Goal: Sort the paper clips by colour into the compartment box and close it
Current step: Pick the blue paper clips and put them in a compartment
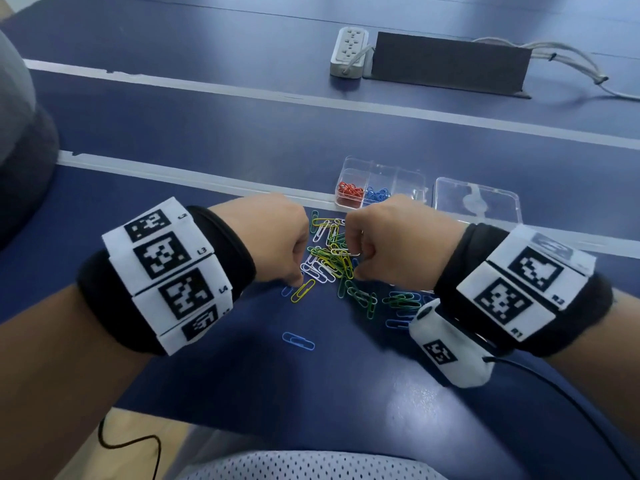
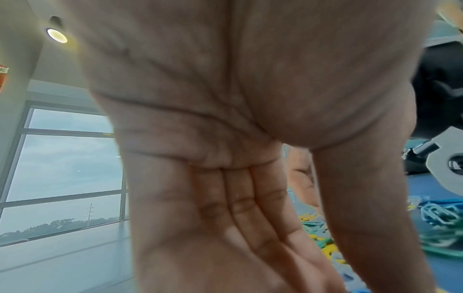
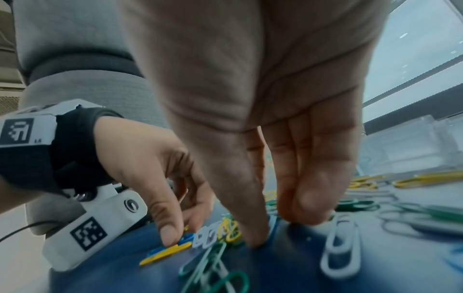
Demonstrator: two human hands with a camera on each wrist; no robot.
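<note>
Beside the box (image 1: pixel 381 183), left hand (image 1: pixel 273 242) presses a blue clip (image 3: pixel 184 238); right hand (image 1: pixel 398 239) fingers reach down, relaxed, into the clips (image 1: pixel 332 261).

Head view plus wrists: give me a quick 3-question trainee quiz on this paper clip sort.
1. True or false: the clear plastic compartment box already holds red paper clips and blue paper clips in separate compartments.
2. Which colours remain in the loose paper clip pile? A) red only B) yellow, green, white, blue C) none
3. Fill in: the clear plastic lid lies ___ the box, on its right in the head view.

Key: 1 true; 2 B; 3 beside. The left hand fingertips touch a blue clip next to a yellow paper clip; the right hand reaches into the pile.
</note>
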